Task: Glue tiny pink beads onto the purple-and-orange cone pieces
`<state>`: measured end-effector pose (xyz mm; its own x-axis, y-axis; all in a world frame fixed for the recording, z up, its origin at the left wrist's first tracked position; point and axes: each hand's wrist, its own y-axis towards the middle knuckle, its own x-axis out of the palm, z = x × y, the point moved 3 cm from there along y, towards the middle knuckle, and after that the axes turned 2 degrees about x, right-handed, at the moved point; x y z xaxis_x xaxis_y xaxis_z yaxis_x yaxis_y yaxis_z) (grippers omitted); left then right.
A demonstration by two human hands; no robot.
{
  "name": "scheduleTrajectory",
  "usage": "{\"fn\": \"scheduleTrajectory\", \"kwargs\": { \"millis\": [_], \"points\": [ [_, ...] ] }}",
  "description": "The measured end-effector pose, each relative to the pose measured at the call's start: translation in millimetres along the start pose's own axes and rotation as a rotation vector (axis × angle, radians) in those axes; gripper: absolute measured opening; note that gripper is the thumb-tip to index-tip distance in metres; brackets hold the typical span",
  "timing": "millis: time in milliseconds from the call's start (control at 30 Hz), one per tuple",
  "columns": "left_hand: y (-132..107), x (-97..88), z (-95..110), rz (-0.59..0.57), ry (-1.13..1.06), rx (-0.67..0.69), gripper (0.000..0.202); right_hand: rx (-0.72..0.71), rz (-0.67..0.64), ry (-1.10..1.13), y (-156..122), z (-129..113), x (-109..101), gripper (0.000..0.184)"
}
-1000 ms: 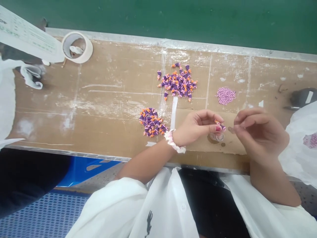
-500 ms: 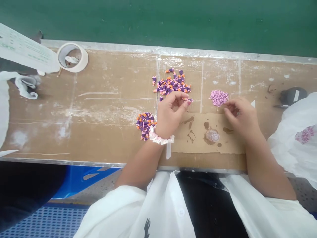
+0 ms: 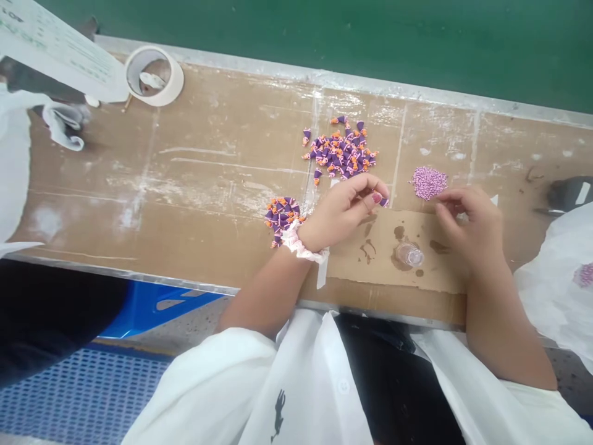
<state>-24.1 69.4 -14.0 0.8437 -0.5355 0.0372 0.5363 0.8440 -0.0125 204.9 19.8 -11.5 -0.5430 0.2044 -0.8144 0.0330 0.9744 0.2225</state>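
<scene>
My left hand pinches a small purple cone piece between thumb and fingertips, just below the far pile of purple-and-orange pieces. A second, smaller pile of the same pieces lies beside my left wrist. My right hand rests with curled fingers next to a heap of tiny pink beads; whether it holds a bead is too small to see. A small clear glue cap stands on a stained cardboard sheet between my hands.
A roll of white tape and a printed paper sheet lie at the far left. White plastic bags sit at the left edge and the right edge. A dark object lies at the far right.
A second ago both hands were together over the glue cap. The left went up to the far pile and came back holding a piece; the right moved to the pink beads.
</scene>
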Motion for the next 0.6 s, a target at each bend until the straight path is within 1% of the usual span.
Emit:
{"fn": "scheduleTrajectory", "kwargs": {
  "millis": [100,200,267,333,400,533,600],
  "points": [
    [-1,-1.7,3,-0.05,0.187,0.082,0.018,-0.012,0.013,-0.009,0,-1,-1,0.008],
    [-1,-3.8,5,-0.051,0.4,0.154,0.016,-0.01,0.022,-0.012,1,-1,-1,0.008],
    [0,-7.1,3,-0.027,0.543,0.169,0.019,-0.009,0.023,-0.013,1,-1,-1,0.007],
    [3,-13.8,-2,0.049,0.679,0.171,0.021,-0.005,0.029,-0.02,1,0,-1,0.008],
    [5,-22.2,-9,0.154,0.766,0.181,0.025,0.001,0.035,-0.028,1,1,-2,0.009],
    [5,-32.6,-16,0.322,0.772,0.232,0.039,0.066,0.107,-0.104,1,8,-5,0.01],
    [2,-32.4,-15,0.385,0.767,0.214,0.041,0.091,0.137,-0.153,2,13,-5,0.011]
  ]
}}
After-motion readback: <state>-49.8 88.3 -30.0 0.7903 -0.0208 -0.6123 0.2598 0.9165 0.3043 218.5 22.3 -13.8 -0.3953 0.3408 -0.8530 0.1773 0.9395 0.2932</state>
